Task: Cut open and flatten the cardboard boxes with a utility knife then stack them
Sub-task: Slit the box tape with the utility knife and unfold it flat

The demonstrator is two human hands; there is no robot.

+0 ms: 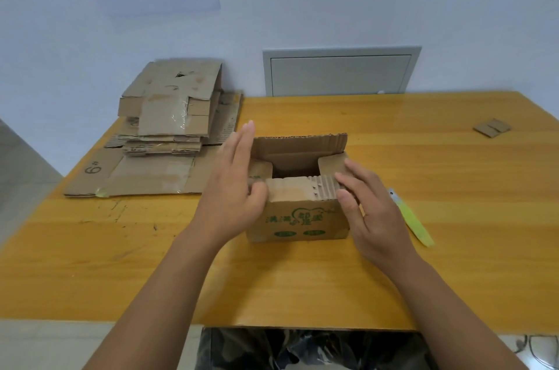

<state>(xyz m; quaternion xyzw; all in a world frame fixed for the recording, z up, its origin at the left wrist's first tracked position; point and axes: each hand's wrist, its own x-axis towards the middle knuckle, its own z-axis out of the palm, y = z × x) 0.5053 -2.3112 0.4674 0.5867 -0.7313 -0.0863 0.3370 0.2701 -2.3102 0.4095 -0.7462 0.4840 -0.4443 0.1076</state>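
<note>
**On the yellow table, a small box awaits the knife**

At the middle of the table (423,279) stands a small cardboard box (298,218) with green print on its near face, its top flaps already loose and the inside showing. The left hand (233,188) lies against the box's left side with fingers straight, thumb touching the near flap; the right hand (372,212) rests its relaxed fingers on the right top corner (neither hand grips anything). The utility knife (413,218), yellow-green, lies on the table just right of the box, untouched. A stack of flattened boxes (169,127) sits at the far left by the wall. To do this step well, I judge the flaps should be spread fully outward and the box steadied with one hand before the knife is taken, cutting along a seam with the blade moving away from the holding fingers
</note>
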